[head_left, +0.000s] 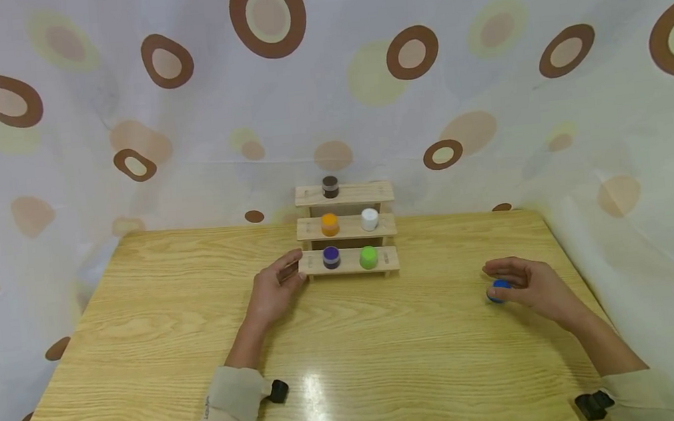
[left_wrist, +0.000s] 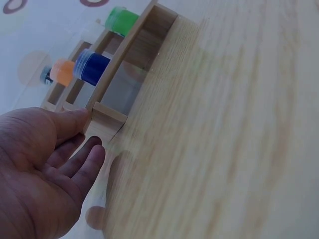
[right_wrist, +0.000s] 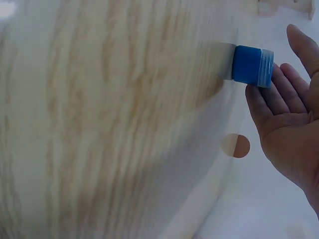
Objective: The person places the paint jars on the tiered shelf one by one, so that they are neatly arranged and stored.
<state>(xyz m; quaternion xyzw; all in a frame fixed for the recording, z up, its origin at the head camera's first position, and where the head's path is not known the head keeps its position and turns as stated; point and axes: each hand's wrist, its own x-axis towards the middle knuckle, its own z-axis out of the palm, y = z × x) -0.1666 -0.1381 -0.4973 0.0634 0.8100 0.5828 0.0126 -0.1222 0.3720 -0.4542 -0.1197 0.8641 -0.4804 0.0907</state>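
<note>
A three-tier wooden rack stands at the table's back edge, holding small paint jars. On its lowest tier sit a purple-blue jar and a green jar. Above are an orange jar and a white jar; a dark jar is on top. My left hand holds the left end of the lowest tier, thumb at its front corner, index finger farther back. At the right, a blue jar stands on the table. Around it my right hand is spread, thumb apart from the jar in the right wrist view.
The wooden table reaches toward me, with a bright reflection near its front. A patterned white curtain hangs behind the rack and along both sides, close to my right forearm.
</note>
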